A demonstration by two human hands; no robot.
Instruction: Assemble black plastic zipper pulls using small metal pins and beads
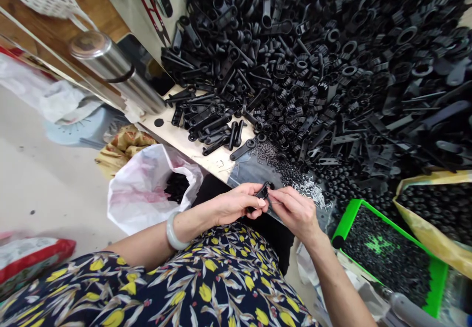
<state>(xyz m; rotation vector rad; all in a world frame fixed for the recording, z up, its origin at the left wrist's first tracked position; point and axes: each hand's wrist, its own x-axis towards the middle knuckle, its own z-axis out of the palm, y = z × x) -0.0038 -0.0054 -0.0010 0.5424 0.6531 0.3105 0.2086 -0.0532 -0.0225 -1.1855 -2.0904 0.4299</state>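
Observation:
My left hand (236, 202) is closed around a black plastic handle (264, 190) with a ring-shaped end, held just off the table's near edge. The fingers of my right hand (298, 215) are pinched together at that ring end; what sits between their tips is too small to make out. Just beyond my hands, small metal pins (311, 189) and tiny springs (267, 155) lie loose on a grey cloth (250, 172). Several similar black handles (217, 135) rest on the pale tabletop to the left of the cloth.
A large heap of black plastic parts (295, 66) covers the table. At left stand a steel thermos (121, 74), a phone (145, 64) and red snips (145, 2). Below are a white bag (136, 184) with black parts and, at right, a green tray (363, 206) and a yellow sack (416, 219).

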